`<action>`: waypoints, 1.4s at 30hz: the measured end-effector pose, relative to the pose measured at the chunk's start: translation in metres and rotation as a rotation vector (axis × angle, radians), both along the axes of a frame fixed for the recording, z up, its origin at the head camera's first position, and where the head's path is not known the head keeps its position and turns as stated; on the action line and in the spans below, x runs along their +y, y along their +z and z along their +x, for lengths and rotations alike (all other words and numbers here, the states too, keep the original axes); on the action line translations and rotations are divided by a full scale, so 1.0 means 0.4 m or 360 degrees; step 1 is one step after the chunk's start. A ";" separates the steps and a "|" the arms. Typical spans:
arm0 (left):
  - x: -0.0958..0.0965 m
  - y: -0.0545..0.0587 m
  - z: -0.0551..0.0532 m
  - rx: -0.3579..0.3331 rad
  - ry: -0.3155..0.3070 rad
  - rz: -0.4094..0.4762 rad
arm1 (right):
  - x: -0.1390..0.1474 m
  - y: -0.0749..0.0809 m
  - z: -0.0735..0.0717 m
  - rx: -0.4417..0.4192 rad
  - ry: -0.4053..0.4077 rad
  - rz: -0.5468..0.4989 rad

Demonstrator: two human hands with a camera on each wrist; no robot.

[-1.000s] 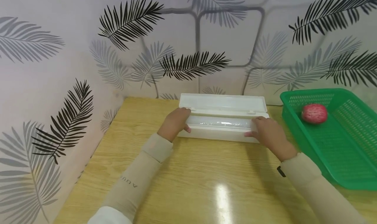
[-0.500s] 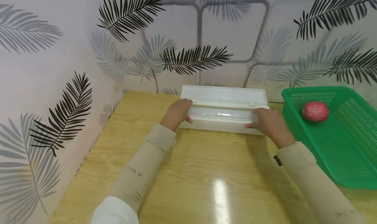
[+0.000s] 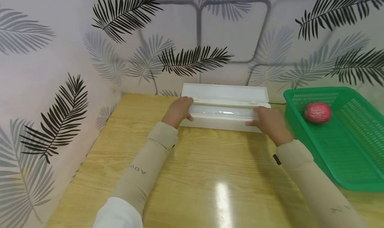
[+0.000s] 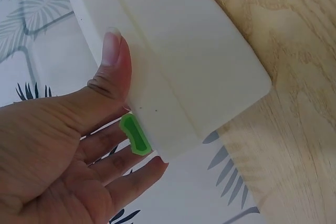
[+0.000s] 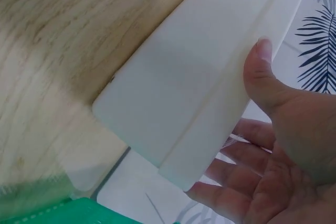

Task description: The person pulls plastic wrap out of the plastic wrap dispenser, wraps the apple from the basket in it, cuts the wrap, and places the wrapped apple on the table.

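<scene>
A long white cling film dispenser [image 3: 220,122] lies on the table near the wall, its lid [image 3: 225,93] tipped back against the wall side. Inside it a shiny roll of cling film [image 3: 222,111] shows. My left hand [image 3: 177,111] grips the left end, thumb on the front wall and fingers over the top. At the right end my right hand [image 3: 271,123] holds it the same way. A small green piece [image 4: 135,135] sits by the left fingers in the left wrist view. In the right wrist view, the right thumb presses the front face.
A green plastic basket [image 3: 318,154] stands at the right, close to the right forearm. Within it lies a pink-red oval fruit [image 3: 318,112] wrapped in something pale. The wooden table [image 3: 192,174] meets a leaf-patterned wall [image 3: 126,68] behind and at the left.
The dispenser and both hands have shifted slightly away from me, toward the wall. Both hands keep their hold at the ends. The head view has also tilted and turned a little.
</scene>
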State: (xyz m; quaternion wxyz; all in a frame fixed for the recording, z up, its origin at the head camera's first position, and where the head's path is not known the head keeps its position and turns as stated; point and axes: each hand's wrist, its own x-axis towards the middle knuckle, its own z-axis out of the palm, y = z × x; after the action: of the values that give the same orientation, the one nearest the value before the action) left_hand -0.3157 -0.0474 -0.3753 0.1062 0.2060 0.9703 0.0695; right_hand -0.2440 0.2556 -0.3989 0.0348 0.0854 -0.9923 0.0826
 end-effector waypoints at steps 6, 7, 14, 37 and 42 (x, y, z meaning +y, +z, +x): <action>-0.006 0.003 -0.018 0.0001 0.0005 0.0011 | -0.011 0.000 -0.012 -0.0043 0.0012 0.0127; -0.005 0.003 -0.019 0.0008 0.0004 0.0011 | -0.011 0.001 -0.013 -0.0047 0.0014 0.0132; 0.004 0.005 -0.025 0.0020 -0.0013 0.0004 | 0.002 0.004 -0.025 -0.0080 0.0036 0.0135; -0.028 -0.029 -0.042 0.0213 -0.0198 -0.0042 | -0.020 0.014 -0.023 0.0094 0.0140 0.0239; -0.028 -0.039 -0.046 0.0166 -0.0262 -0.0012 | -0.006 0.004 -0.026 -0.0022 0.0133 0.0060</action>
State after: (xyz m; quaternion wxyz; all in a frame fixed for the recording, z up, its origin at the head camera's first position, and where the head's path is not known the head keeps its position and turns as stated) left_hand -0.3343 -0.0585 -0.3910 0.0617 0.2881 0.9545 0.0460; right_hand -0.2545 0.2533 -0.3974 0.0228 0.1269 -0.9895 0.0659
